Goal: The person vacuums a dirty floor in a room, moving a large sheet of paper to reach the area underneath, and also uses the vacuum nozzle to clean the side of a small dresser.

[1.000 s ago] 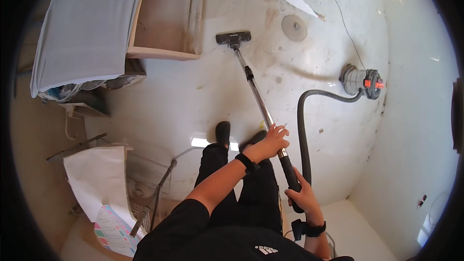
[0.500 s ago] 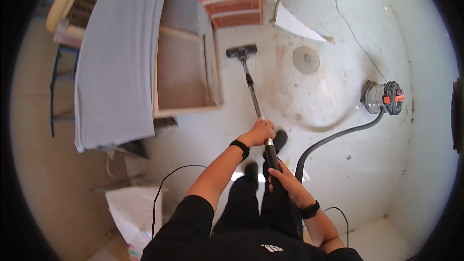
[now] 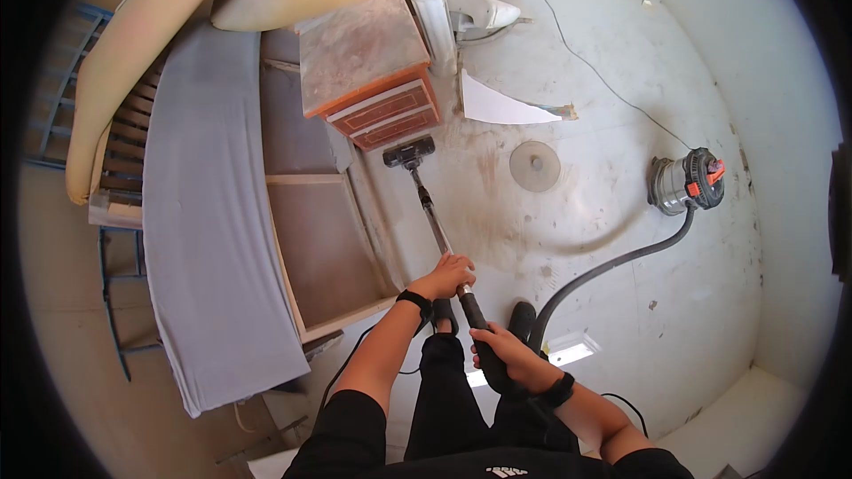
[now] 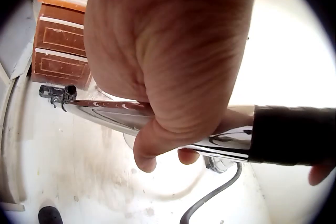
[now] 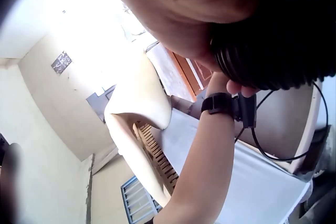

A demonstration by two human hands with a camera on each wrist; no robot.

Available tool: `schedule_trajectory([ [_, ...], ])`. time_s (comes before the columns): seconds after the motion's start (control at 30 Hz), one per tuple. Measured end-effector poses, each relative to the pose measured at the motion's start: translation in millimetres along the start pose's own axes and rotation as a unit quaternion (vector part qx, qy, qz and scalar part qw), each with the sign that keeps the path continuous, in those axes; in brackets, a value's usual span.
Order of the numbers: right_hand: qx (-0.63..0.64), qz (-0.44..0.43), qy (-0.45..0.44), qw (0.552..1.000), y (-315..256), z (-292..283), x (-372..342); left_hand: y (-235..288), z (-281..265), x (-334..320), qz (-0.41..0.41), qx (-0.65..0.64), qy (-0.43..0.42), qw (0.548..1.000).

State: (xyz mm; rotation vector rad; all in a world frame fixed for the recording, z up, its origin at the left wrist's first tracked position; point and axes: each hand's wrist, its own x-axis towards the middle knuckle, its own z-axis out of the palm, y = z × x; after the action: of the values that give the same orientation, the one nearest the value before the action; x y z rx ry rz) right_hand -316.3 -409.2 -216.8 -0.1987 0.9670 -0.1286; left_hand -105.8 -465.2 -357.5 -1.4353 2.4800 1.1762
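Observation:
A chrome vacuum tube (image 3: pixel 437 229) slants across the head view from a black floor nozzle (image 3: pixel 409 153), which lies on the floor just below the red-brown drawer cabinet (image 3: pixel 382 111). The left hand (image 3: pixel 445 276) grips the tube above the black handle; in the left wrist view, that hand (image 4: pixel 168 61) wraps over the shiny metal. Lower down, the right hand (image 3: pixel 510 357) holds the black handle (image 3: pixel 484 333). Close up in the right wrist view, the right hand (image 5: pixel 194 14) curls round black ribbed hose (image 5: pixel 273 50); part of its fingers is hidden.
The vacuum canister (image 3: pixel 683 180) stands at the right, joined by a black hose (image 3: pixel 612 263). A round disc (image 3: pixel 534 166) and a white triangular piece (image 3: pixel 501 102) lie on the floor. At left are a cloth-covered piece (image 3: pixel 213 213) and an open wooden frame (image 3: pixel 324 248).
The head view has shifted, bringing the whole drawer cabinet into sight. The nozzle now lies close to the cabinet's front. Both hands keep their hold.

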Motion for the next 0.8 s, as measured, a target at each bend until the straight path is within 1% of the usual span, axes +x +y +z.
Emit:
schedule_trajectory([
  [0.07,-0.017,-0.024,0.014,0.999,-9.4,15.7,11.9,-20.9,-10.9,2.6,0.009,-0.005,0.001,1.0],
  [0.13,-0.049,-0.015,0.015,0.999,-20.2,30.3,16.1,-34.4,-19.6,2.8,0.046,-0.037,-0.014,0.998],
  [0.17,-0.065,-0.01,0.034,0.997,-24.0,37.4,12.9,-34.0,-17.4,-2.4,0.064,-0.017,0.032,0.997],
  [0.23,-0.076,0.001,0.064,0.995,-24.5,43.4,11.4,-33.4,-17.8,-3.1,0.094,-0.048,0.066,0.992],
  [0.3,-0.071,-0.007,0.09,0.993,-21.8,45.1,6.1,-27.2,-5.0,-1.2,0.084,-0.05,0.074,0.992],
  [0.33,-0.075,0.005,0.097,0.992,-20.5,44.9,0.5,-23.1,1.9,-0.5,0.076,-0.044,0.083,0.993],
  [0.37,-0.079,0.018,0.104,0.991,-20.7,46.6,-9.1,-16.1,9.4,-1.8,0.094,-0.047,0.107,0.989],
  [0.43,-0.077,0.031,0.12,0.989,-27.6,60.8,-40.0,13.9,6.0,-10.2,0.087,-0.108,0.09,0.986],
  [0.5,-0.075,0.066,0.136,0.986,-27.9,65.7,-70.0,44.4,8.4,-19.2,0.102,-0.172,0.087,0.976],
  [0.53,-0.078,0.085,0.147,0.982,-28.0,66.6,-82.1,57.2,3.0,-23.9,0.099,-0.194,0.061,0.974],
  [0.63,-0.071,0.105,0.16,0.979,-36.7,77.2,-97.6,70.4,2.3,-27.1,0.11,-0.201,0.05,0.972],
  [0.7,-0.078,0.1,0.164,0.978,-43.2,82.7,-85.7,56.7,1.0,-21.2,0.104,-0.199,0.055,0.973],
  [0.77,-0.097,0.075,0.151,0.981,-48.7,84.3,-58.2,27.6,-9.3,-12.7,0.091,-0.192,0.057,0.975],
  [0.8,-0.095,0.063,0.147,0.983,-53.0,88.6,-43.1,9.6,-14.1,-8.4,0.098,-0.169,0.078,0.978],
])
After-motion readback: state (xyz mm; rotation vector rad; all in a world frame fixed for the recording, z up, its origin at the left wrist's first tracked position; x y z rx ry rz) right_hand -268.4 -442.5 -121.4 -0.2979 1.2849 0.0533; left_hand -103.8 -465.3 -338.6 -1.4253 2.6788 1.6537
